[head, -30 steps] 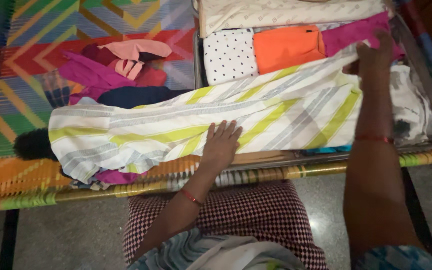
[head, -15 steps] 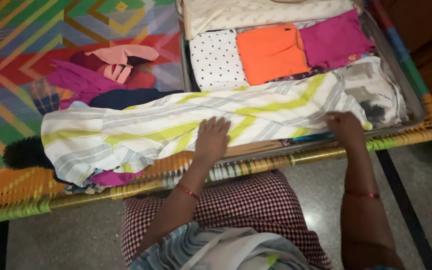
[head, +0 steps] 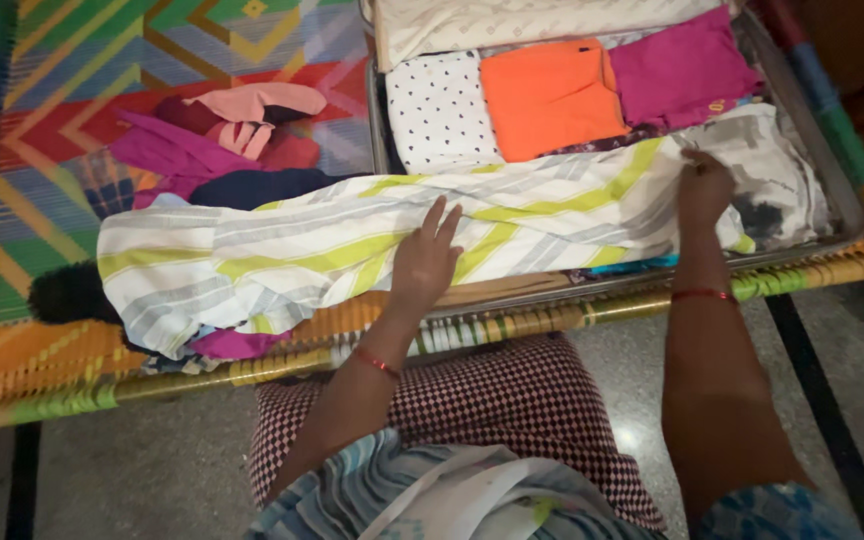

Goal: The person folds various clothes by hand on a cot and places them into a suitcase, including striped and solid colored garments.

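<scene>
since the half-second-earlier frame the right hand [head: 704,188] has gone from the near edge of the striped cloth [head: 352,250] up onto its far right end, and the left hand's fingers have spread.

striped cloth: white with lime and grey bands, long axis running left to right. its right half lies across the open suitcase [head: 852,205]; its left half spills out over the woven cot [head: 72,360].

left hand [head: 424,262]: flat, palm down, fingers splayed, pressing the cloth near its middle at the suitcase's near rim. it grips nothing.

right hand: fingers curled over the cloth's right end, just beside a grey-and-white printed garment [head: 782,180]. whether it pinches the fabric or only presses, i cannot tell.

relation: cloth extends leftward from both hands; the loose left end is well apart from either, the left hand being the nearer.

behind the cloth in the suitcase: dotted white fold [head: 439,110], orange fold [head: 550,96], magenta fold [head: 680,66]. loose pink and navy clothes [head: 237,140] lie on the cot. grey stone floor [head: 152,470] below.
</scene>
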